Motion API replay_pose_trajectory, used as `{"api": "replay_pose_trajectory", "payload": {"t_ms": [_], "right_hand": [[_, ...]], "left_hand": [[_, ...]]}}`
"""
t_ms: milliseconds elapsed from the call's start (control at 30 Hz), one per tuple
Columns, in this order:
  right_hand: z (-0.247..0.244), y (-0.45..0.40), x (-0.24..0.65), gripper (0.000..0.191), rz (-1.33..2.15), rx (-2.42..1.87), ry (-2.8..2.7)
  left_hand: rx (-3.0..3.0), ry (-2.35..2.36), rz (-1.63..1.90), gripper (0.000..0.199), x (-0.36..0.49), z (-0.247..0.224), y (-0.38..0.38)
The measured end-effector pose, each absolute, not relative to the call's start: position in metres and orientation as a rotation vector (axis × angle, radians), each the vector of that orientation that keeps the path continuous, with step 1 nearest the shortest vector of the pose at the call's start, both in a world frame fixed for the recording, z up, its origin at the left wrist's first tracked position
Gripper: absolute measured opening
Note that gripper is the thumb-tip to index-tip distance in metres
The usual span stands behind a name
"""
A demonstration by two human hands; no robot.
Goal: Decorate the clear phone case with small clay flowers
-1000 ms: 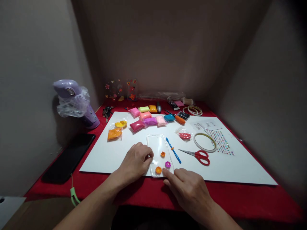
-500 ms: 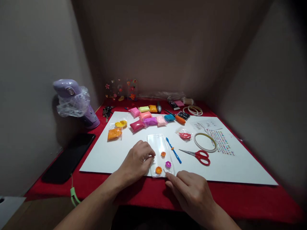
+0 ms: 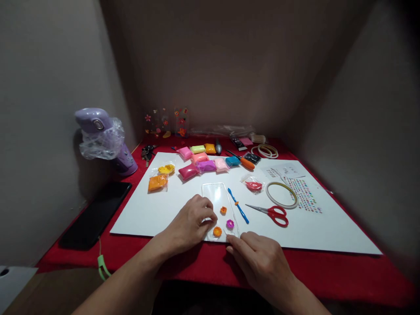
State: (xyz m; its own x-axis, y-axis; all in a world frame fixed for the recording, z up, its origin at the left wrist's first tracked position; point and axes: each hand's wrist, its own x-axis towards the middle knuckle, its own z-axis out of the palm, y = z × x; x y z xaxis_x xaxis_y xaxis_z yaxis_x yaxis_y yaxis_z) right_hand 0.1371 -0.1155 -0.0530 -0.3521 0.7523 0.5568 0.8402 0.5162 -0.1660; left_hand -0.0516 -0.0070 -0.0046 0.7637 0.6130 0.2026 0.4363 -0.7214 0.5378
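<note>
A clear phone case (image 3: pixel 215 191) lies flat near the front edge of the white board. On it are a small orange clay flower (image 3: pixel 223 210), a purple clay flower (image 3: pixel 230 224) and a larger orange clay flower (image 3: pixel 217 231). My left hand (image 3: pixel 193 221) is over the case's left side, thumb and forefinger pinched together; anything between them is hidden. At the lower right corner, my right hand (image 3: pixel 260 258) pinches a thin pale stick, its tip close to the larger orange and purple flowers.
Right of the case lie a blue modelling tool (image 3: pixel 238 205), red-handled scissors (image 3: pixel 271 213), a tape roll (image 3: pixel 282 195) and gem stickers (image 3: pixel 305 196). Behind are several clay packets (image 3: pixel 206 166). A black phone (image 3: pixel 96 214) and a purple bottle (image 3: pixel 123 157) stand out at left.
My left hand's fingertips have shifted slightly right and down over the case, towards the flowers. My right hand has barely moved. The whole view has shifted slightly.
</note>
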Motion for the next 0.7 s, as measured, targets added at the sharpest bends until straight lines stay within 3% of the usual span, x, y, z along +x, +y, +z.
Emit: {"api": "replay_pose_trajectory", "payload": {"t_ms": [700], "right_hand": [[-0.0559, -0.1137, 0.1394, 0.018, -0.201, -1.263, -2.194]], "left_hand": [[2.517, 0.821, 0.493, 0.013, -0.0507, -0.0079, -0.007]]}}
